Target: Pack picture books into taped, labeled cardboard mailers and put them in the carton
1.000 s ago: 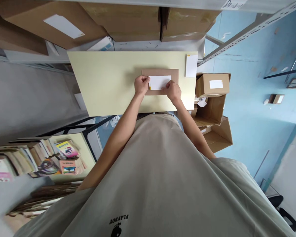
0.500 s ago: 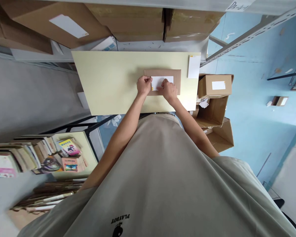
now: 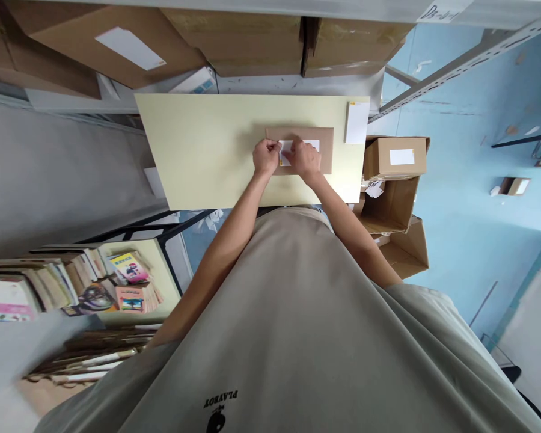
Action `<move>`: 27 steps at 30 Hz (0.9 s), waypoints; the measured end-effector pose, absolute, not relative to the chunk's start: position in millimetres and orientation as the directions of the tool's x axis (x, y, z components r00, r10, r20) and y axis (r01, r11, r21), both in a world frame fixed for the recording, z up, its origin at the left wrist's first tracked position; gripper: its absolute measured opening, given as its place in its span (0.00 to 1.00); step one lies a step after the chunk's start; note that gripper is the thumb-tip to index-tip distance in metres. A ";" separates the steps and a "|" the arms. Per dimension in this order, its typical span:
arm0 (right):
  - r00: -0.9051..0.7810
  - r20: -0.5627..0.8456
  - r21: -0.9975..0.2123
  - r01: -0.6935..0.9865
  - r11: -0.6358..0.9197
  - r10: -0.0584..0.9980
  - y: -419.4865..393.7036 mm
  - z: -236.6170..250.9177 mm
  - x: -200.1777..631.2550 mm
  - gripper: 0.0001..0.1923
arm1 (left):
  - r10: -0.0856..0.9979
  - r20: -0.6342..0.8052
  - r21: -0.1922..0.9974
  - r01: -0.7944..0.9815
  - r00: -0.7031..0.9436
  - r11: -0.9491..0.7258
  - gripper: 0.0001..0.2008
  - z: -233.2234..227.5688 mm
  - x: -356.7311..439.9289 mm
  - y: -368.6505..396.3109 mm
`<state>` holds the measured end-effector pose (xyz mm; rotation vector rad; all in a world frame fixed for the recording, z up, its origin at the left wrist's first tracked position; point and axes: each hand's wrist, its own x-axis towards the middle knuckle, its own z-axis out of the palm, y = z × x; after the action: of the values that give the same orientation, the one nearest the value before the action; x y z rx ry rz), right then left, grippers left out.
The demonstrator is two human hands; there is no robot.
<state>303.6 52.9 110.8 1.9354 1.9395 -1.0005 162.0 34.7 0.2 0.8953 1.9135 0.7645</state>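
Right hand (image 3: 305, 159) has slid left across the white label (image 3: 298, 148) since a second ago and now sits close beside the left hand (image 3: 265, 157), covering most of the label; only the label's top edge and right end show past the fingers. Left hand hasn't shifted relative to the label, fingers curled at its left end, where a small yellow corner shows. Both hands press down on the label, nearly touching each other; can't tell whether either is pinching an edge or just pressing flat. Label lies on the flat brown envelope (image 3: 322, 156), and the envelope lies flat on the pale yellow table (image 3: 198, 150), toward its right-rear part. Right of the envelope, near the table's right edge, a stack of white sheets (image 3: 357, 122) sits apart from it. Off the table's right side, a small closed cardboard box (image 3: 394, 157) with a white label sits atop open boxes (image 3: 388, 207) on the blue floor. Behind the table, large cardboard cartons (image 3: 252, 39) sit on a shelf. Left of the table and lower, a lower shelf holds stacks of books (image 3: 117, 285). Grey shirt (image 3: 297, 337) fills the bottom of the view.
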 end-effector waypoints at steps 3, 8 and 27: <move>-0.140 -0.619 -0.315 0.945 -0.082 0.773 41.7 113.7 305.5 0.20 | 0.814 -0.440 0.777 0.294 -0.379 0.557 0.04 2.8 163.5 34.7; -0.085 -0.610 -0.302 0.944 -0.133 0.788 54.0 112.0 302.9 0.20 | 0.812 -0.443 0.772 0.298 -0.381 0.561 0.06 7.0 165.1 34.8; -0.091 -0.642 -0.272 0.955 -0.115 0.761 67.9 111.4 297.7 0.30 | 0.867 -0.448 0.821 0.285 -0.217 0.495 0.32 13.3 139.5 12.9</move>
<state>297.7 67.9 111.4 1.9066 1.8810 -1.0113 139.5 12.9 13.3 0.9773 1.7535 0.7391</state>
